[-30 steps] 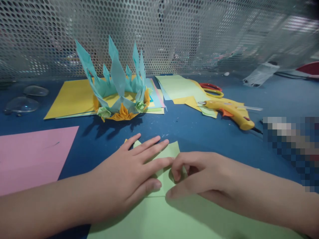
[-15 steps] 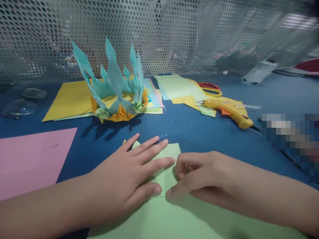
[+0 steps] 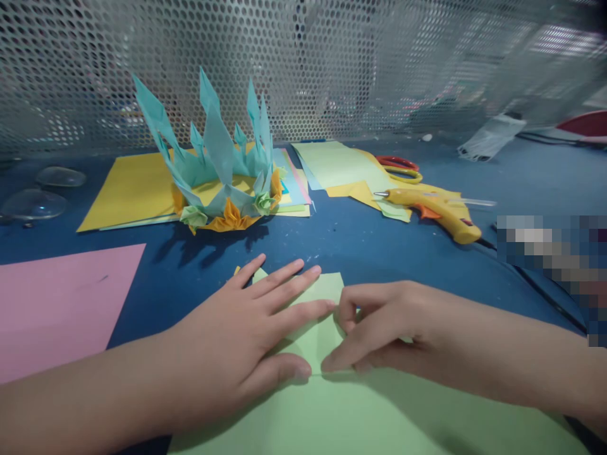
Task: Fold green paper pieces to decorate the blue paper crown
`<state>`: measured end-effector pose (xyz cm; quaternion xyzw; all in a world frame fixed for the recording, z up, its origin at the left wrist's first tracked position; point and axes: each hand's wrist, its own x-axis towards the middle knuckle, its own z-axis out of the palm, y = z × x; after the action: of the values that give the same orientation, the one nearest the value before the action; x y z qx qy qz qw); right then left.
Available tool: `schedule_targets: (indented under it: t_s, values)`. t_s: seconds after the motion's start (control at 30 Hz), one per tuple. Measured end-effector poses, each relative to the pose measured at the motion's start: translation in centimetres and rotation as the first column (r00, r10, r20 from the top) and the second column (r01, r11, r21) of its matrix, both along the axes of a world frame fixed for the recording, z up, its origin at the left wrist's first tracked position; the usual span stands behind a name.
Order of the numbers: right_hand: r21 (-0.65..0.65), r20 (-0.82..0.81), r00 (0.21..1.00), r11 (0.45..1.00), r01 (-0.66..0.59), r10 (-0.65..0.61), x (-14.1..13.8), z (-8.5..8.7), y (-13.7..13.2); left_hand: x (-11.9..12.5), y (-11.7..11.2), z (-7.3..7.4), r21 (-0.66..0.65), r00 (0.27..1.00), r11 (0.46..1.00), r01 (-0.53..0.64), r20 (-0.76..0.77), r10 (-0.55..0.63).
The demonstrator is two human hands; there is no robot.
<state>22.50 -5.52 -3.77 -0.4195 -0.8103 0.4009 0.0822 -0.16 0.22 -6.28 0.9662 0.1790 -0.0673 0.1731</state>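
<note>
My left hand (image 3: 256, 328) lies flat with its fingers spread, pressing on a narrower light green piece of paper (image 3: 328, 285). Below it stretches a wide light green sheet (image 3: 322, 417), meeting the narrower piece along a crease or edge; whether the two are one folded sheet I cannot tell. My right hand (image 3: 389, 322) is curled at the right side of the narrower piece. Its thumb presses by that crease, and its bent index finger is close to my left index fingertip. Part of the paper is hidden beneath both hands.
Behind my hands stands a blue paper crown (image 3: 220, 148) with orange and green folded decorations. A yellow glue gun (image 3: 434, 205) lies at right, near scissors (image 3: 401, 169) and coloured paper (image 3: 339, 163). At left are a pink sheet (image 3: 61, 303) and eyeglasses (image 3: 35, 203).
My right hand has shifted slightly to the right along the crease, its thumb moving the same way. My left hand stays spread in nearly the same place.
</note>
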Motion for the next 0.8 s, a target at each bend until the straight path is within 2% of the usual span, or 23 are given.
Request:
schedule_targets:
  t_s: [0.17,0.33,0.43,0.53,0.67,0.8]
  values:
    - [-0.084,0.064,0.998,0.996,0.029,-0.024,0.1,0.7,0.0,-0.2,-0.2,0.1,0.035,0.999,0.999,-0.032,0.022,0.031]
    - [-0.124,0.041,0.999,0.992,0.031,-0.026,0.1,0.7,0.2,-0.3,-0.4,-0.2,0.058,0.997,0.997,-0.049,0.067,0.045]
    - [-0.040,-0.008,0.997,0.997,0.073,-0.073,-0.4,0.3,0.1,-0.3,-0.3,-0.3,0.067,0.998,0.996,-0.050,0.048,0.047]
    - [0.079,0.006,0.988,0.985,0.156,-0.157,-1.0,-0.5,-0.2,-0.1,0.0,-0.1,0.013,1.000,1.000,-0.012,-0.004,0.012]
    - [0.071,0.065,0.972,0.972,0.223,-0.227,-1.3,-1.1,-0.5,0.1,0.3,0.2,-0.016,0.999,1.000,-0.002,-0.039,0.002]
    - [0.046,0.072,0.972,0.974,0.220,-0.223,-1.0,-1.1,-0.5,0.3,0.0,0.2,0.012,0.999,0.999,0.032,-0.028,-0.032]
